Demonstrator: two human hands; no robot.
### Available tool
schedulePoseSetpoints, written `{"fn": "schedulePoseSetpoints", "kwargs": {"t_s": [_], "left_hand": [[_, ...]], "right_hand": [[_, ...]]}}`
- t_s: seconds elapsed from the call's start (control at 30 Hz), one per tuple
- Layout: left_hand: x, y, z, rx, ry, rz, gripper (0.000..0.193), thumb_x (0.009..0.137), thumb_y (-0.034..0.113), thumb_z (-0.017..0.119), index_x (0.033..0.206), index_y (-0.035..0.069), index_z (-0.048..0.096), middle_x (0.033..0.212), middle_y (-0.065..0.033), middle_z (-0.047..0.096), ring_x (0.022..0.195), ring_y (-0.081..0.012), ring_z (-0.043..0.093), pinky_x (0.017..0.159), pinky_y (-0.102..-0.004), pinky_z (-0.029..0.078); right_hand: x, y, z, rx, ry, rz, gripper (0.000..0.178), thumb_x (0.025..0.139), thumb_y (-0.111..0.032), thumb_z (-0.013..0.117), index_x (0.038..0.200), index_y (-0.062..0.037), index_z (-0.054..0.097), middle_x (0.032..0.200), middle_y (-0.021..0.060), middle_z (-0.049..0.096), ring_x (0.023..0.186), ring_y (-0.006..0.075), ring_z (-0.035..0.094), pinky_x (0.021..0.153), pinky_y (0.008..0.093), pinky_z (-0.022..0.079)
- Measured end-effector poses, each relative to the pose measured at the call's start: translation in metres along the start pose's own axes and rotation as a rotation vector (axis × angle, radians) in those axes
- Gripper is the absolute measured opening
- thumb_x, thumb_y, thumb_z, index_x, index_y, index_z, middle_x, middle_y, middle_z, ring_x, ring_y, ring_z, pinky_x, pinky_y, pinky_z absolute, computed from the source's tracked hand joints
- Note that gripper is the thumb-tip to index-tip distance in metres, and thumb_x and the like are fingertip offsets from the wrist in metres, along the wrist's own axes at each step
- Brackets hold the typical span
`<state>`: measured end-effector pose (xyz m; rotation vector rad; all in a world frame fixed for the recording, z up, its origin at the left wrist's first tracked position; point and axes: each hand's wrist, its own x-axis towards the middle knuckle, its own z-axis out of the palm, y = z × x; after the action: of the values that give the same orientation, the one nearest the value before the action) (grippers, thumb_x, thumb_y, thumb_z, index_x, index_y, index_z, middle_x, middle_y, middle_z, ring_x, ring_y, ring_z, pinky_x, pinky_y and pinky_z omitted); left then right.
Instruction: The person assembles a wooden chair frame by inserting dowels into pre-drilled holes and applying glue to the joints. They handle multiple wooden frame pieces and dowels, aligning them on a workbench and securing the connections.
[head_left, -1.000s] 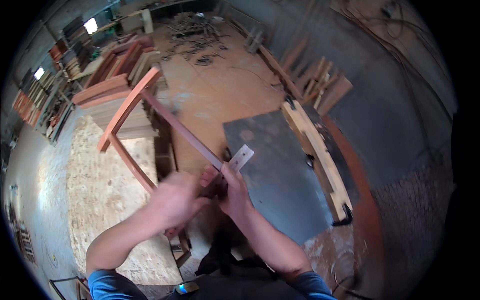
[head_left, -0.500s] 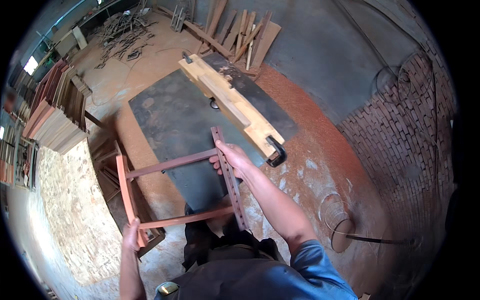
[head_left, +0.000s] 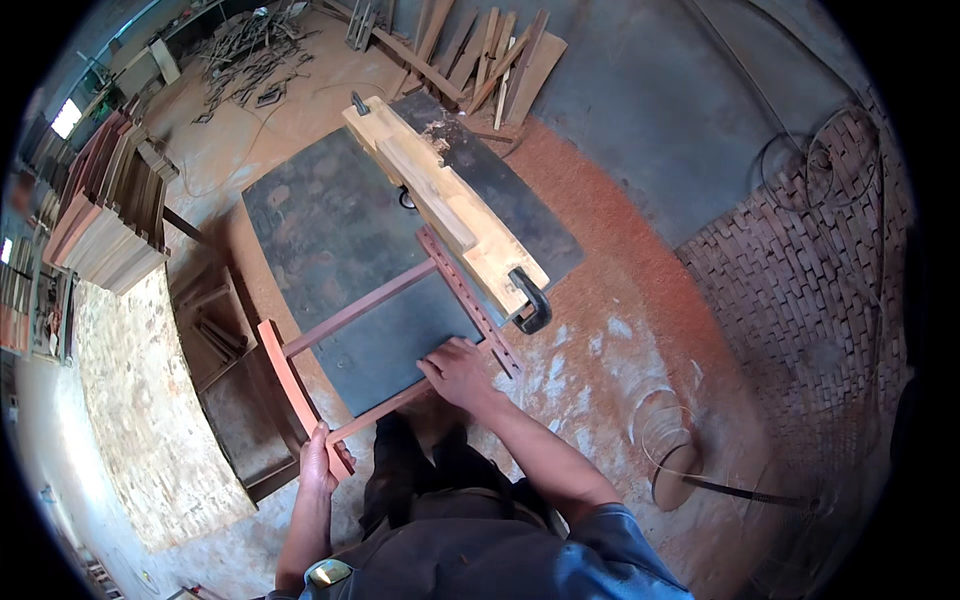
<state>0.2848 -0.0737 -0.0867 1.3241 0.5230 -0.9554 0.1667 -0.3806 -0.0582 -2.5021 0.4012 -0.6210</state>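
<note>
Two wooden rails point away rightward, left grip clasping their frame, right grip unclear.

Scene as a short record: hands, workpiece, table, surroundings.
left hand: gripping the near end of the curved rail
right hand: on the near crosspiece, close to the holed bar
workpiece: four-sided wooden frame, partly over the table; contact unclear
table: dark, flat top
on table: pale wooden beam, black clamp at its near end
background: boards leaning against the wall
</note>
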Motion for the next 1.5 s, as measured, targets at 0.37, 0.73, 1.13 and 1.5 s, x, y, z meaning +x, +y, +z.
{"fn": "schedulePoseSetpoints", "kwargs": {"t_s": [0.37, 0.73, 1.13, 1.5], "left_hand": [[0.0, 0.0, 0.037, -0.011, 0.08, -0.084, 0.067, 0.089, 0.075, 0.039, 0.089, 0.01, 0.052, 0.065, -0.008, 0.053, 0.052, -0.025, 0.055, 0.052, -0.0436, 0.048], [0.01, 0.024, 0.044, -0.1, 0.093, -0.229, 0.059, 0.089, 0.073, 0.043, 0.086, 0.015, 0.05, 0.065, -0.005, 0.048, 0.053, -0.0217, 0.046, 0.052, -0.0357, 0.039], [0.038, 0.053, 0.044, -0.081, 0.085, -0.209, 0.064, 0.088, 0.075, 0.042, 0.081, 0.012, 0.049, 0.063, -0.0058, 0.047, 0.053, -0.0227, 0.047, 0.051, -0.0366, 0.04], [0.052, 0.079, 0.056, -0.036, 0.139, -0.197, 0.07, 0.085, 0.079, 0.04, 0.082, 0.01, 0.051, 0.059, -0.0047, 0.048, 0.05, -0.023, 0.049, 0.05, -0.0365, 0.041]], "right_hand": [[0.031, 0.031, 0.01, -0.043, 0.175, 0.023, 0.033, 0.078, -0.028, 0.075, 0.058, -0.0105, 0.056, 0.057, 0.0071, 0.058, 0.057, 0.0277, 0.06, 0.051, 0.0423, 0.046], [0.058, 0.029, 0.015, -0.056, 0.181, 0.06, 0.035, 0.076, -0.025, 0.076, 0.054, -0.0115, 0.052, 0.054, 0.0068, 0.055, 0.052, 0.0268, 0.058, 0.048, 0.041, 0.047], [0.093, 0.034, 0.03, -0.068, 0.161, 0.053, 0.038, 0.078, -0.025, 0.075, 0.052, -0.0119, 0.05, 0.053, 0.0061, 0.055, 0.05, 0.0261, 0.058, 0.047, 0.0407, 0.047], [0.12, 0.038, 0.042, -0.062, 0.182, 0.035, 0.038, 0.078, -0.025, 0.075, 0.052, -0.012, 0.05, 0.053, 0.0056, 0.054, 0.05, 0.0253, 0.058, 0.047, 0.0407, 0.047]]}}
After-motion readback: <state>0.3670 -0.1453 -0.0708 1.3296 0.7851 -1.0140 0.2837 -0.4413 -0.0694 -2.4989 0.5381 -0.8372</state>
